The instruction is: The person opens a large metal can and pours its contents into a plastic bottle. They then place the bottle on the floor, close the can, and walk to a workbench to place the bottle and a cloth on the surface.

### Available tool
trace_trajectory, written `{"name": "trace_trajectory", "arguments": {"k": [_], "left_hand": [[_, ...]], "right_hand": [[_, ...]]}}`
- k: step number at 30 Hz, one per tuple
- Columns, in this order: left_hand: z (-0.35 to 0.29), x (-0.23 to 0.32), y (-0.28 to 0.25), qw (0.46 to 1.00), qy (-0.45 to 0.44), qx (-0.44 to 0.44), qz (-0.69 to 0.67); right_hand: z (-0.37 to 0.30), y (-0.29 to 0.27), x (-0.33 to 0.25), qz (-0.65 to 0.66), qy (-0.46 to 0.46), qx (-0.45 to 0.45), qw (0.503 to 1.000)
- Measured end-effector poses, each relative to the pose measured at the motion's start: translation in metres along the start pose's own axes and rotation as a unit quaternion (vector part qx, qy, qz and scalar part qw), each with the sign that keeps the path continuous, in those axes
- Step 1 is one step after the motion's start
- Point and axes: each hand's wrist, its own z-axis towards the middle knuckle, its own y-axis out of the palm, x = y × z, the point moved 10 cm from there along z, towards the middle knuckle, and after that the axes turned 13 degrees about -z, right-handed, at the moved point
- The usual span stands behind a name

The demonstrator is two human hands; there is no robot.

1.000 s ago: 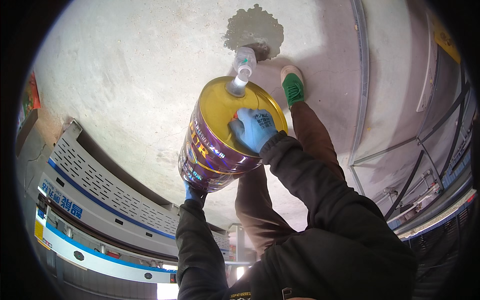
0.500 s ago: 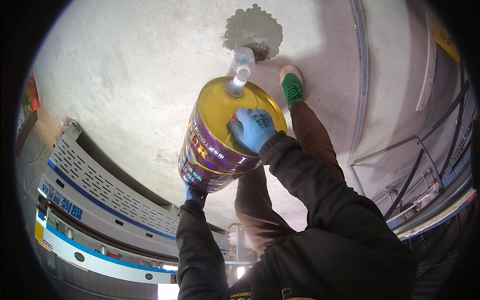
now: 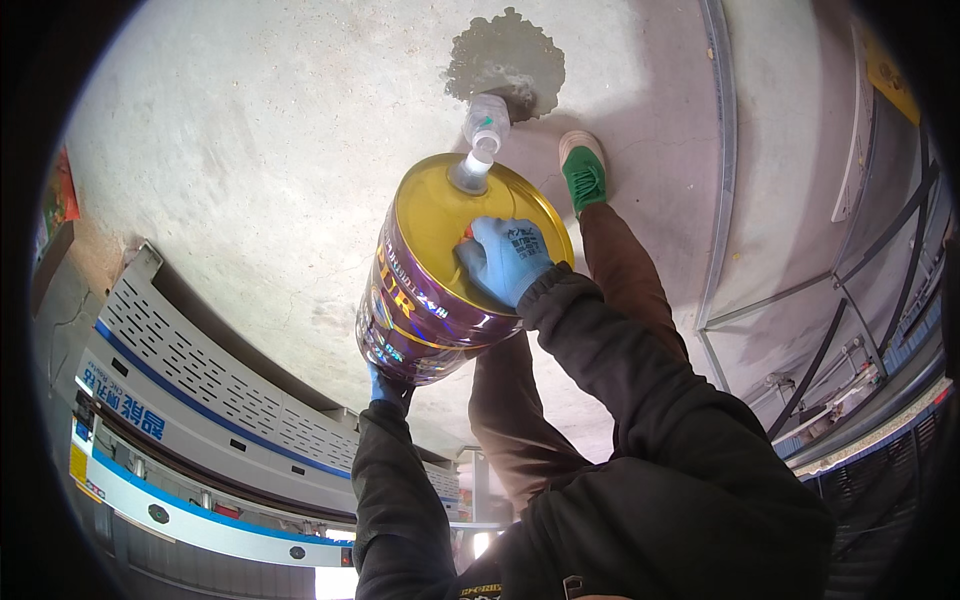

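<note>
Right hand (image 3: 508,260) grips the tilted drum (image 3: 440,275) at its lid (image 3: 432,212); left hand (image 3: 389,388) supports it below (finger closure hidden, cannot tell). Steady tilt should keep spout (image 3: 470,176) and bottle (image 3: 488,117) aligned.

Drum (image 3: 425,290): bottom end turned away, out of sight. Left hand (image 3: 391,388) mostly hidden under drum; finger positions can't tell. Right hand (image 3: 508,262) curled on drum's lid, fingertips tucked out of view; red bit (image 3: 467,231) peeking out, too small to identify. Pale spout (image 3: 470,176) on drum vs mouth of clear bottle (image 3: 487,114) just beyond drum: touching or apart, can't tell. Bottle hides part of wet patch (image 3: 505,55) beyond drum. Left leg (image 3: 518,420) runs behind drum, foot hidden. White machine (image 3: 215,375) left of drum, metal frame (image 3: 838,283) right of drum: both cut by dark rim.
</note>
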Motion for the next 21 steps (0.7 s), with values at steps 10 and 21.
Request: {"name": "trace_trajectory", "arguments": {"k": [10,21], "left_hand": [[0.008,-0.001,-0.005,1.0,-0.001,-0.025,-0.004],[-0.005,0.001,0.003,1.0,-0.01,-0.028,0.006]], "right_hand": [[0.0,-0.002,0.0,0.005,0.004,0.007,1.0],[0.0,-0.002,0.001,0.02,-0.008,0.011,1.0]]}}
